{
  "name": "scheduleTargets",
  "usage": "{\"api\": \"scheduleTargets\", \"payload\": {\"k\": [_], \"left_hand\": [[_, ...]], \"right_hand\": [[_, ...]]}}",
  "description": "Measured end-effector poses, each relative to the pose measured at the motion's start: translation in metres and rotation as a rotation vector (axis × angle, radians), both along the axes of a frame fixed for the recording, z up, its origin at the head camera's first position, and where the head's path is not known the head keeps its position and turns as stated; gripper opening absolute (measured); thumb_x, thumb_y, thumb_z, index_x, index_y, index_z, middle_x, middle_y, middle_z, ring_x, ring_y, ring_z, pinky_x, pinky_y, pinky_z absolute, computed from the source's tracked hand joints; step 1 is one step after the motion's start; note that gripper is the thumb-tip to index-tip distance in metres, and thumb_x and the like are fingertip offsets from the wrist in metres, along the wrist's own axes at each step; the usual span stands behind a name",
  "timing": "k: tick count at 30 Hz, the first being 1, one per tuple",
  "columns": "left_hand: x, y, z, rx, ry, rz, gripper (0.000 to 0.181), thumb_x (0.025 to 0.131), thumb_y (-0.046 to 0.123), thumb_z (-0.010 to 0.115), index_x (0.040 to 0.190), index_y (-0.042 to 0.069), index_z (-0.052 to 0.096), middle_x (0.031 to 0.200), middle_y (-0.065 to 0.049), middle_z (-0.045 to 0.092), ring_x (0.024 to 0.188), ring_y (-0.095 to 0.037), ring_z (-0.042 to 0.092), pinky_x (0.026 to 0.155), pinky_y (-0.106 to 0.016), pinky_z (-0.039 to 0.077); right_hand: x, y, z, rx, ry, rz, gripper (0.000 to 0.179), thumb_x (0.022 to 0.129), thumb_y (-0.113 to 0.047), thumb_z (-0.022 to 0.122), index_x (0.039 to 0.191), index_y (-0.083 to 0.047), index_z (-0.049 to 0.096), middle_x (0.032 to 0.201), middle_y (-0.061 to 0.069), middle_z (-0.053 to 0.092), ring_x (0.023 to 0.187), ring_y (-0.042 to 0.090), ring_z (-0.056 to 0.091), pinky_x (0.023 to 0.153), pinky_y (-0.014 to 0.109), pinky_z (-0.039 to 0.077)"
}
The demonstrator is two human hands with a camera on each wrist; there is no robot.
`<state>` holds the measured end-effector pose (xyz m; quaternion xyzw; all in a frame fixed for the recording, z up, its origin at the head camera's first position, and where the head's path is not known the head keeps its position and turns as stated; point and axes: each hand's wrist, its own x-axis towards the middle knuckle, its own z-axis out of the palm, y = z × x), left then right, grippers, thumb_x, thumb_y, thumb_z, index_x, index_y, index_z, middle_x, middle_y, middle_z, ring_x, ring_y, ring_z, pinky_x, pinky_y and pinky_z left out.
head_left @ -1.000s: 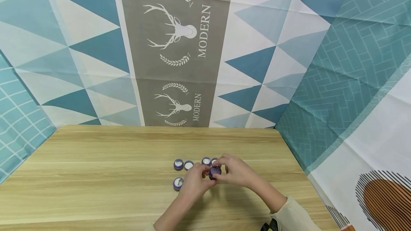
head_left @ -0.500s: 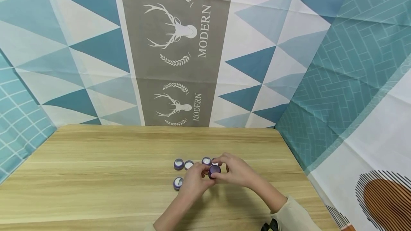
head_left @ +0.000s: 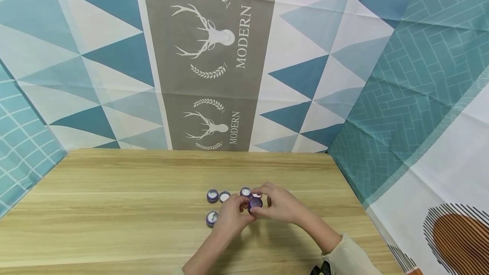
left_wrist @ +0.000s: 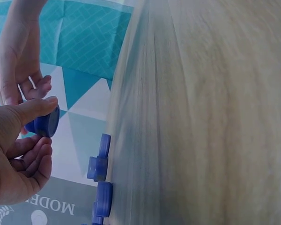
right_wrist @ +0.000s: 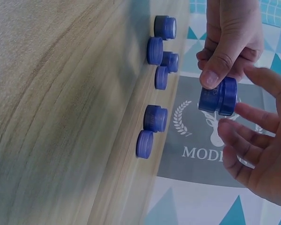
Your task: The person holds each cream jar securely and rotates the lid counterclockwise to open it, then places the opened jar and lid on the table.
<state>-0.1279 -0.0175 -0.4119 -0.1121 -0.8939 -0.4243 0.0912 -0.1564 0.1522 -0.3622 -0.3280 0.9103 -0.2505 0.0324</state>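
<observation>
A small purple-blue screw-top jar [right_wrist: 209, 99] is held up above the table between both hands. My left hand [head_left: 231, 215] pinches the jar body, its thumb pressed on the side. Around the jar's lid [right_wrist: 229, 96] curve the fingers and thumb of my right hand [head_left: 280, 203]; in the right wrist view a fingertip meets the lid's edge. In the left wrist view the jar [left_wrist: 48, 123] shows between thumb and fingers. Behind the hands stand an open jar [head_left: 245, 192] and a loose lid [head_left: 257, 192], the lid partly hidden by the right fingers.
Left of the hands on the wooden table [head_left: 114, 224] are an open jar [head_left: 212, 195], a lid with a white inside [head_left: 224, 197], and another jar [head_left: 212, 219], partly covered by the left hand. A patterned cloth [head_left: 210, 54] hangs behind the table.
The lid in the hands has shifted very slightly and the right fingertips have moved a little around it. The left hand and the things on the table stay in place.
</observation>
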Motion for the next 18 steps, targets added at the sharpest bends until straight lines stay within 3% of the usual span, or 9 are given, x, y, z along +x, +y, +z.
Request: {"api": "scheduleTargets", "payload": {"k": [5,10,13,18], "left_hand": [[0.0001,-0.0003,0.0,0.002,-0.026,0.009,0.023,0.068,0.026,0.081,0.085,0.015,0.071,0.08,0.001,0.059,0.073,-0.01,0.048,0.062,-0.02,0.04],[0.0006,-0.0001,-0.0009,-0.008,-0.023,0.013,0.027,0.067,0.03,0.081,0.085,0.014,0.07,0.08,-0.001,0.06,0.072,-0.009,0.047,0.061,-0.019,0.04],[0.0008,0.0,-0.0024,-0.019,-0.014,0.01,0.027,0.067,0.031,0.081,0.084,0.013,0.07,0.08,-0.002,0.06,0.071,-0.008,0.047,0.061,-0.019,0.04],[0.0004,0.0009,-0.0031,-0.017,-0.012,0.013,0.029,0.067,0.023,0.081,0.089,0.007,0.07,0.081,-0.001,0.059,0.073,-0.01,0.052,0.063,-0.02,0.045]], "right_hand": [[0.0003,-0.0009,-0.0011,0.005,0.036,-0.045,0.035,0.084,-0.036,0.068,0.108,-0.01,0.066,0.092,-0.004,0.06,0.063,0.002,0.045,0.055,0.017,0.041],[-0.0004,-0.001,-0.0011,0.032,0.047,-0.007,0.027,0.082,-0.027,0.07,0.103,-0.01,0.069,0.091,-0.001,0.061,0.065,0.006,0.049,0.056,0.016,0.042],[-0.0003,-0.0005,-0.0006,0.043,0.031,0.025,0.028,0.082,-0.024,0.07,0.107,-0.011,0.068,0.096,0.001,0.062,0.067,0.009,0.051,0.057,0.016,0.043],[0.0005,0.0006,0.0006,0.027,-0.003,0.015,0.043,0.081,-0.035,0.071,0.116,-0.012,0.064,0.103,0.001,0.062,0.067,0.011,0.052,0.056,0.016,0.042]]}}
